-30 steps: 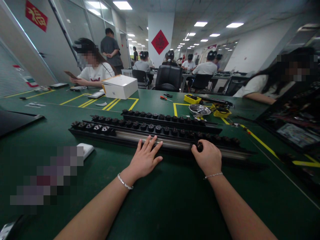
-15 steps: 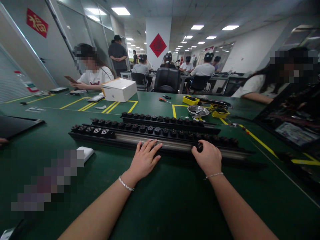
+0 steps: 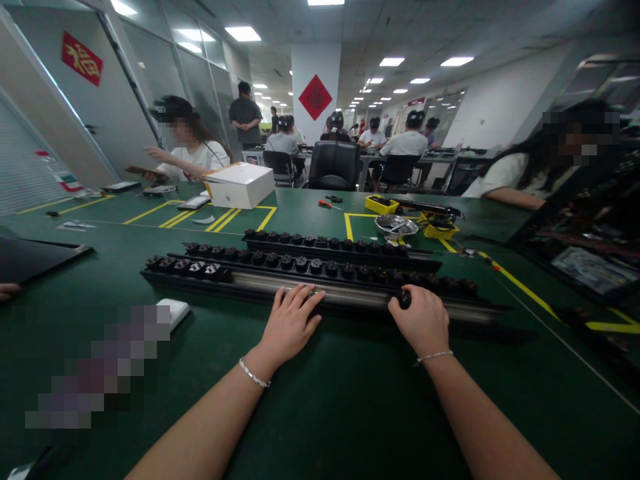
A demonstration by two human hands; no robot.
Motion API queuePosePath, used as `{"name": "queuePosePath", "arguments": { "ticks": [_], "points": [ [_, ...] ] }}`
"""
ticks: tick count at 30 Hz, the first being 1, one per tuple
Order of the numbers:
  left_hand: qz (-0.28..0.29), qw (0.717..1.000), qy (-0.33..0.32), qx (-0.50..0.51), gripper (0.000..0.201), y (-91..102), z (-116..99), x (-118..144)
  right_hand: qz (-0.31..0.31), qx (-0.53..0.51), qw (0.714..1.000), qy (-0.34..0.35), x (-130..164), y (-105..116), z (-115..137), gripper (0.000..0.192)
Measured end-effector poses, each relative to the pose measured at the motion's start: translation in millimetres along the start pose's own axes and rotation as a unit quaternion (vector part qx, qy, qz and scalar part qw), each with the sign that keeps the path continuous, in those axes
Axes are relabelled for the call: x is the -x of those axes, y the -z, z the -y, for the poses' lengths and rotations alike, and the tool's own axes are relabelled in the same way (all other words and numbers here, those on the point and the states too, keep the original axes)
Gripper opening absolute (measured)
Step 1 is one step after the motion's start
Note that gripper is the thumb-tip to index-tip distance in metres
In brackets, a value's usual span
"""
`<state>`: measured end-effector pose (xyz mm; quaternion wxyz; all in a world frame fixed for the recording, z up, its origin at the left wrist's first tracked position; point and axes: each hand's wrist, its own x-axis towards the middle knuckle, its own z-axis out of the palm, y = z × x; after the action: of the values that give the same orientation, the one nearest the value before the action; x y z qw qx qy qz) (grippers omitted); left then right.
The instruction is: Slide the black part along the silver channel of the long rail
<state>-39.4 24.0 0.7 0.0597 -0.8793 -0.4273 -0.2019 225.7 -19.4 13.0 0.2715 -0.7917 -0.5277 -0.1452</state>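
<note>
A long black strip (image 3: 270,283) lies crosswise in front of me, with several black round socket pieces (image 3: 197,267) seated at its left end and a bare, shiny channel to their right. My left hand (image 3: 291,323) rests on the strip's near edge, fingers spread and holding nothing. At the right part of the channel, my right hand (image 3: 424,321) is closed around a small black round socket piece (image 3: 405,299), partly covered by the fingers. Behind lie two more black strips, a middle one (image 3: 316,267) and a far one (image 3: 320,243), both lined with similar pieces.
A white box (image 3: 243,187) stands at the back left. Farther right are an orange-handled screwdriver (image 3: 327,204), a metal bowl (image 3: 397,225) and yellow trays (image 3: 381,203). A dark rack-like object (image 3: 590,233) stands at right; people sit on both sides.
My right hand has shifted slightly right along the strip with the socket piece. My left hand stays nearly in place. The person at the left has raised a hand.
</note>
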Motion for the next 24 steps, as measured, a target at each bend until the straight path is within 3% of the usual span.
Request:
{"name": "queuePosePath", "arguments": {
  "ticks": [15, 20, 24],
  "points": [
    [0.019, 0.999, -0.004, 0.039, 0.05, -1.6, 4.0, -0.7, 0.0, 0.011, 1.0, -0.025, -4.4, -8.2, -6.2, 0.036],
    [-0.021, 0.999, 0.02, 0.014, 0.053, -6.1, 2.0, -0.8, 0.014, -0.001, 1.0, 0.004, -7.2, -5.4, -12.7, 0.037],
    [-0.062, 0.996, 0.071, -0.007, 0.049, -11.3, 4.2, -1.4, 0.022, 0.025, 0.999, -0.013, -4.8, -1.6, -12.0, 0.035]
  ]
}}
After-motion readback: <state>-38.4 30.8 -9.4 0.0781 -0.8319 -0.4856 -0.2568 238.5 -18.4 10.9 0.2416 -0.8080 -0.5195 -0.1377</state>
